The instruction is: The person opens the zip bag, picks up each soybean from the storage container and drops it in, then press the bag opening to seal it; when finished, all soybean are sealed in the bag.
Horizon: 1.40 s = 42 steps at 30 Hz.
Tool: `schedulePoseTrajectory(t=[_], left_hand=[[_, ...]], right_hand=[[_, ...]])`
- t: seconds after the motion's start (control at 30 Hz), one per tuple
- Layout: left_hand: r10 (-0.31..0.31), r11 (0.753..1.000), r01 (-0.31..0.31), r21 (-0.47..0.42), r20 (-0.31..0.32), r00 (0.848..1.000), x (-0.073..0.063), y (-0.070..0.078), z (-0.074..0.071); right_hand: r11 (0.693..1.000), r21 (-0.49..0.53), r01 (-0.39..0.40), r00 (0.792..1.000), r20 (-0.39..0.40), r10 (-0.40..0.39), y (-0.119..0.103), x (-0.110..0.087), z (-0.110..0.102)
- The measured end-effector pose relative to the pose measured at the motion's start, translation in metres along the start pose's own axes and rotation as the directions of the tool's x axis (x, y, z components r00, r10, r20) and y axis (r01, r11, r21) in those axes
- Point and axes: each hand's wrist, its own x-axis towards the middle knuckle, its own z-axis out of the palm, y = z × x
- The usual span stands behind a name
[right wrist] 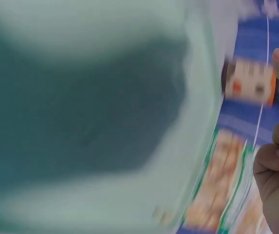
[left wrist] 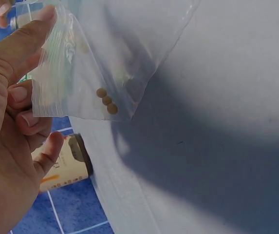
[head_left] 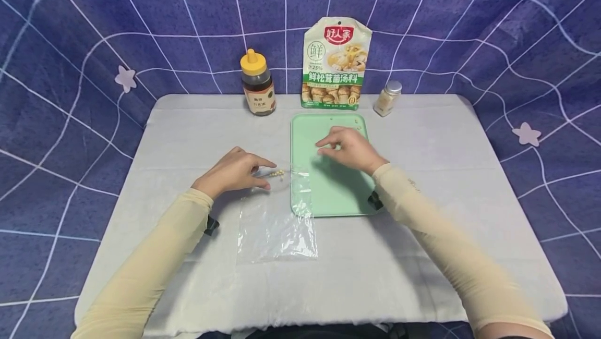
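My left hand (head_left: 235, 171) pinches the upper part of a clear zip bag (head_left: 277, 229), whose lower part hangs over the table and the tray's left edge. Several small, round yellow beans (head_left: 278, 173) show inside it; in the left wrist view, some beans (left wrist: 107, 101) lie in a row near a bag corner. Over the light green tray (head_left: 338, 195) hovers my right hand (head_left: 351, 147), fingers bent, with thumb and index finger apart and no thing visible between them. A few beans (head_left: 358, 122) lie in the tray's far right corner.
Behind the tray, a soup seasoning pouch (head_left: 335, 65) stands against the blue cloth backdrop. To its left is a yellow-capped honey bottle (head_left: 258, 86), and to its right a small silver-lidded jar (head_left: 387, 99). A pale cloth covers the table (head_left: 436, 271).
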Motion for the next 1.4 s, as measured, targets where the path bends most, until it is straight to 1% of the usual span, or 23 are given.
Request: schedulePoseTrajectory(t=[0.03, 0.1, 0.2, 0.3, 0.4, 0.5, 0.63, 0.77, 0.9, 1.17, 1.4], left_hand=[[0.0, 1.0, 0.0, -0.001, 0.001, 1.0, 0.0, 0.0, 0.0], [0.002, 1.0, -0.002, -0.005, 0.001, 1.0, 0.0, 0.0, 0.0], [0.005, 1.0, -0.005, -0.011, 0.004, 1.0, 0.0, 0.0, 0.0], [0.006, 1.0, -0.006, -0.014, 0.003, 1.0, 0.001, -0.001, 0.001], [0.005, 1.0, -0.005, -0.016, 0.004, 1.0, 0.001, -0.001, 0.002], [-0.002, 1.0, 0.002, -0.016, 0.007, 1.0, -0.001, -0.002, 0.001], [-0.015, 1.0, 0.015, -0.018, 0.007, 1.0, -0.002, -0.002, -0.001], [-0.021, 1.0, 0.022, -0.021, 0.013, 1.0, -0.004, -0.002, -0.003], [-0.022, 0.999, 0.022, -0.025, 0.019, 1.0, -0.006, -0.002, -0.003], [-0.026, 0.999, 0.026, -0.025, 0.009, 1.0, -0.007, -0.002, -0.004], [-0.022, 1.0, 0.023, -0.019, 0.007, 1.0, -0.006, -0.004, -0.003]], right_hand=[[1.0, -0.007, -0.025, 0.999, -0.036, 0.025, 0.009, -0.004, -0.008], [0.996, -0.019, -0.089, 0.99, -0.113, 0.086, 0.027, -0.013, -0.023], [0.983, -0.046, -0.179, 0.963, -0.214, 0.166, 0.054, -0.028, -0.042], [0.961, -0.061, -0.268, 0.935, -0.258, 0.245, 0.073, -0.041, -0.054], [0.939, -0.066, -0.337, 0.921, -0.232, 0.314, 0.085, -0.05, -0.055], [0.933, -0.069, -0.353, 0.922, -0.193, 0.335, 0.093, -0.05, -0.05], [0.932, -0.079, -0.353, 0.927, -0.166, 0.337, 0.097, -0.041, -0.046], [0.919, -0.086, -0.384, 0.918, -0.139, 0.371, 0.099, -0.031, -0.043], [0.907, -0.095, -0.41, 0.911, -0.1, 0.401, 0.103, -0.024, -0.038], [0.897, -0.112, -0.428, 0.903, -0.09, 0.419, 0.106, -0.021, -0.034], [0.888, -0.104, -0.447, 0.894, -0.074, 0.441, 0.108, -0.022, -0.033]])
